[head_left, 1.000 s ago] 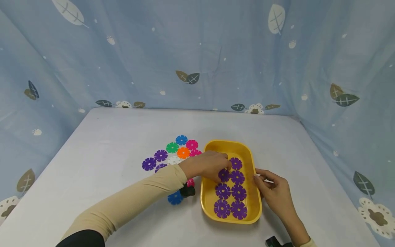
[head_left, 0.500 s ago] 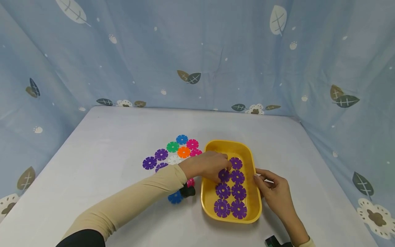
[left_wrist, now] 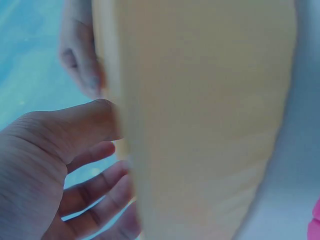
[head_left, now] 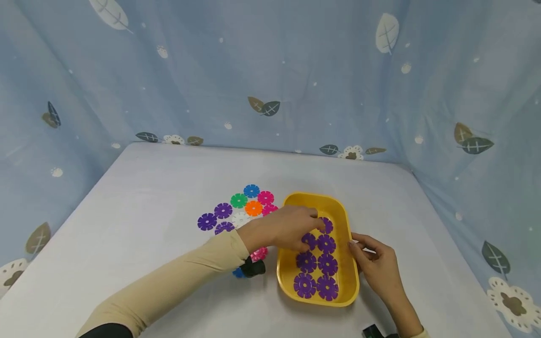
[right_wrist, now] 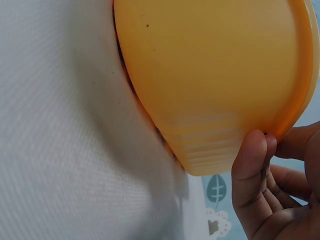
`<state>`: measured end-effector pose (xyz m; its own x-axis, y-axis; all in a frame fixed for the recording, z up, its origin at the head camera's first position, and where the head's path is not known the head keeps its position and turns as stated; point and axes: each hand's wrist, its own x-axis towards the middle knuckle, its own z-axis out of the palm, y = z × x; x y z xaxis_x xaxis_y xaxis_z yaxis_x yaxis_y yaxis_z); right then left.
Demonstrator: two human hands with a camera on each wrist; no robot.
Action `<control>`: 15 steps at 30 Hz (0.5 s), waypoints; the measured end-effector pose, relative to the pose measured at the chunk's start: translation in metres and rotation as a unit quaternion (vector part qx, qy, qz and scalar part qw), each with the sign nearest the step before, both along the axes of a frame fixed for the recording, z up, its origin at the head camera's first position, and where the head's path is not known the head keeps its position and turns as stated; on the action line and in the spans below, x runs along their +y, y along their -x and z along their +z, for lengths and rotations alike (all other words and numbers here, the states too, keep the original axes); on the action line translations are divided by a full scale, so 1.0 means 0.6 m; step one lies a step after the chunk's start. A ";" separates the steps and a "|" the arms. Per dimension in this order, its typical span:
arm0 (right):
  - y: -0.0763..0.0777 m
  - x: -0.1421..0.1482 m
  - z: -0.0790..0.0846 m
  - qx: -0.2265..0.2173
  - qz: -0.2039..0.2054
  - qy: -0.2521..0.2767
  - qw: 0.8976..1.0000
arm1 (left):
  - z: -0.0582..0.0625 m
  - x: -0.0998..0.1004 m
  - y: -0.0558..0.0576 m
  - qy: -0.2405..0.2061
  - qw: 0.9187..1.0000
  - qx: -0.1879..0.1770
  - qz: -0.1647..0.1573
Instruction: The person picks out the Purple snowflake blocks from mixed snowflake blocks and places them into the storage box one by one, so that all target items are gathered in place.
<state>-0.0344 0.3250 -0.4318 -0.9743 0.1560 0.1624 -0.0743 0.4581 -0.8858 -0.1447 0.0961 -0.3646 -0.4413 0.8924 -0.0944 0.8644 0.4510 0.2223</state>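
My left hand reaches over the left rim into the yellow plastic tray. Purple snowflake-shaped building discs lie in two columns on the tray floor. Its thumb is low by one purple disc, while the forefinger stretches over the upper-right disc. In the left wrist view the fingers are spread and partly hidden by the tray wall. My right hand pinches the tray's right rim; the right wrist view has fingertips against the outer wall.
Left of the tray lie loose discs: purple, green, orange, blue, pink and white. The left forearm crosses the white tabletop. A patterned blue curtain hangs behind.
The left hand's fingers have spread apart, the forefinger moving right over the upper-right disc. The right hand keeps its grip on the rim. The head view has shifted slightly.
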 end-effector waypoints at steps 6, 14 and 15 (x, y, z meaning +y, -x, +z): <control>-0.002 -0.001 0.002 -0.020 -0.012 0.001 1.000 | 0.020 -0.025 -0.036 -0.043 0.999 0.014 -0.001; -0.006 -0.001 0.006 -0.037 -0.026 0.007 0.999 | 0.036 -0.058 -0.078 -0.092 0.995 0.019 -0.020; -0.005 -0.001 0.007 -0.035 -0.026 0.005 0.999 | 0.038 -0.060 -0.083 -0.097 0.995 0.024 -0.024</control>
<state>-0.0315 0.3245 -0.4275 -0.9738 0.2078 0.0923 0.0114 0.4502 -0.8929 -0.0949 0.0602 -0.3418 -0.3983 0.9116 0.1017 0.8953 0.3622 0.2593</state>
